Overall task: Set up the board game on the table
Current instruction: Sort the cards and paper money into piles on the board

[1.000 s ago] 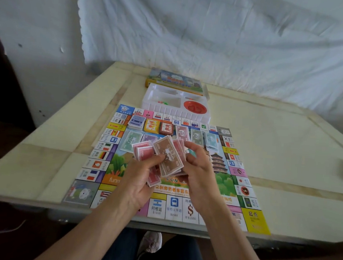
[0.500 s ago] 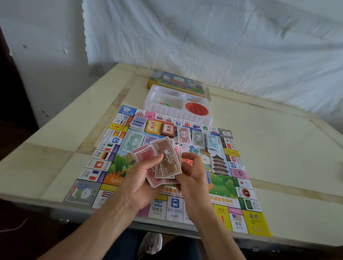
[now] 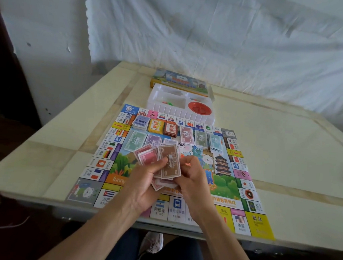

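Note:
A colourful game board (image 3: 249, 199) lies flat on the pale table (image 3: 287, 155). My left hand (image 3: 141, 185) grips a fanned bundle of red and brown play money notes (image 3: 169, 163) above the board's middle. My right hand (image 3: 193, 179) pinches the same bundle from the right side. Sorted piles lie along the board's far part: blue cards (image 3: 141, 121), yellow cards (image 3: 156, 126), brown cards (image 3: 170, 129), and note stacks marked 10 (image 3: 186, 134), 50 (image 3: 200, 137), 100 (image 3: 215, 142) and 200 (image 3: 136, 140).
A white plastic tray (image 3: 180, 114) with a red dish (image 3: 199, 108) and small pieces stands just beyond the board. The game box (image 3: 179, 81) lies behind it. A white sheet hangs on the wall. My knees and a shoe show under the table's near edge.
Both hands drew the note bundle slightly toward me and closer together. The brown note now lies more upright on top of the fan.

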### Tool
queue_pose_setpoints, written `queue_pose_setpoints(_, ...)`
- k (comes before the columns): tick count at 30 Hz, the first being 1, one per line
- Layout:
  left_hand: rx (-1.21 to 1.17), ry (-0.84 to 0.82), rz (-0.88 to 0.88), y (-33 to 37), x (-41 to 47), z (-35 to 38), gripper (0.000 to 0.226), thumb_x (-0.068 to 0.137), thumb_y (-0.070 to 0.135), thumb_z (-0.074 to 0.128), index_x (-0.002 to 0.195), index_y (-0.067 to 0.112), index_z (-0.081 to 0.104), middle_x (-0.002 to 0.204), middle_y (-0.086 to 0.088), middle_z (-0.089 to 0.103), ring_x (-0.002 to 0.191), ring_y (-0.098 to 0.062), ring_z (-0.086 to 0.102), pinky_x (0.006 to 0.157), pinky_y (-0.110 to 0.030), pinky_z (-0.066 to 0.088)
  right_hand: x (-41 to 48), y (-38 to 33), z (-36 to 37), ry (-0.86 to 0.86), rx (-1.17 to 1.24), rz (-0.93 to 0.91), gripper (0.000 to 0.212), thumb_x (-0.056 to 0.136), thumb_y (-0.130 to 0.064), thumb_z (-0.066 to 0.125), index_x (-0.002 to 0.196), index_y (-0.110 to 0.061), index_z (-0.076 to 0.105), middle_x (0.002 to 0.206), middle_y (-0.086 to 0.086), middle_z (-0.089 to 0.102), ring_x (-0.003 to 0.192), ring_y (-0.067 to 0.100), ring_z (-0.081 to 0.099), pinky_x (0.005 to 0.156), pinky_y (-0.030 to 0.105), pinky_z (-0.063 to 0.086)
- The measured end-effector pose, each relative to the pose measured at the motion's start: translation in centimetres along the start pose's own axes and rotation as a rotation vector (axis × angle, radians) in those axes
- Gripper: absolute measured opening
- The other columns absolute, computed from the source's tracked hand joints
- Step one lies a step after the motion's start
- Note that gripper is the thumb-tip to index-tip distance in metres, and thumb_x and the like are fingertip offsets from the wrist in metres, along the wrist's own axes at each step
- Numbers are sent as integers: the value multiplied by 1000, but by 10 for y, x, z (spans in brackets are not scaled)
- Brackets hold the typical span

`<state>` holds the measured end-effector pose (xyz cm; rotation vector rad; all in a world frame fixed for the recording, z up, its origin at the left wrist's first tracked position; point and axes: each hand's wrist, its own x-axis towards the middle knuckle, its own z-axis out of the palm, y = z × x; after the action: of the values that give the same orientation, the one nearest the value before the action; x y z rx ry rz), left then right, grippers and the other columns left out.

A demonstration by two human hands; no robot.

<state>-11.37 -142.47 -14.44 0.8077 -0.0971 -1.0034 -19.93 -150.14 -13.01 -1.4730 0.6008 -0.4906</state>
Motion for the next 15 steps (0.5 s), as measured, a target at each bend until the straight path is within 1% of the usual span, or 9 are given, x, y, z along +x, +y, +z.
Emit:
queue_pose_setpoints(2, 20, 70, 0, 0, 0, 1, 15, 90, 6, 55, 96, 2, 69, 81, -17, 71, 64, -26, 69, 52, -34, 55, -1, -2, -1, -8, -19, 16, 8, 94, 1, 47, 98, -3, 52, 75, 5, 67, 57, 5, 60, 50, 17, 45)
queue_pose_setpoints(4, 43, 124, 10, 1, -1, 2, 19, 89, 7, 57, 102, -1, 68, 87, -21, 71, 68, -30, 69, 55, -36, 56, -1, -2, -2, 6, 46, 46, 22, 100, -8, 38, 98, -1, 58, 74, 5, 64, 54, 5, 56, 49, 17, 44)
queue_pose_setpoints(5, 51, 145, 22, 2, -1, 3, 20, 89, 7, 58, 104, -1, 67, 91, -21, 71, 70, -30, 70, 58, -37, 56, -2, -3, -2, 11, 73, 56, 27, 101, -14, 37, 98, -1, 60, 75, 5, 65, 56, 6, 56, 51, 18, 44)
queue_pose_setpoints(7, 67, 176, 50, 0, -2, 5, 21, 89, 8, 58, 106, 0, 67, 90, -20, 72, 71, -29, 70, 59, -36, 55, -3, -3, 1, 38, 55, 57, 25, 100, -20, 44, 97, -4, 62, 76, 6, 65, 60, 9, 59, 54, 20, 46)
queue_pose_setpoints(9, 83, 192, 54, -1, -4, 7, 23, 89, 9, 58, 107, -3, 66, 87, -19, 70, 69, -30, 69, 55, -34, 54, -1, 0, 4, 99, 20, 62, 10, 94, -16, 55, 94, -9, 63, 78, 5, 68, 62, 10, 63, 55, 21, 50)
queue_pose_setpoints(10, 87, 195, 54, -3, -5, 9, 23, 89, 9, 58, 107, -4, 66, 87, -21, 69, 70, -31, 69, 55, -34, 54, 0, 2, 6, 130, 22, 76, 5, 92, -14, 59, 94, -12, 63, 80, 6, 70, 66, 13, 67, 58, 24, 54)
queue_pose_setpoints(12, 93, 193, 64, -5, -7, 11, 22, 90, 9, 58, 105, -4, 65, 88, -22, 69, 72, -32, 69, 56, -35, 55, 1, 5, 7, 172, 45, 111, 8, 87, -13, 65, 95, -14, 65, 85, 10, 71, 76, 21, 70, 68, 35, 58)
queue_pose_setpoints(13, 96, 190, 63, -6, -7, 11, 20, 90, 9, 57, 104, -4, 65, 87, -21, 69, 73, -32, 69, 57, -35, 55, 2, 6, 8, 190, 61, 121, 9, 86, -12, 67, 95, -14, 66, 86, 10, 71, 76, 22, 70, 69, 35, 58)
queue_pose_setpoints(15, 98, 178, 45, -8, -9, 12, 19, 92, 10, 55, 102, -3, 65, 85, -19, 69, 73, -30, 69, 56, -34, 55, 2, 6, 8, 215, 81, 129, 10, 84, -10, 69, 93, -13, 66, 84, 9, 71, 71, 18, 69, 63, 28, 55)
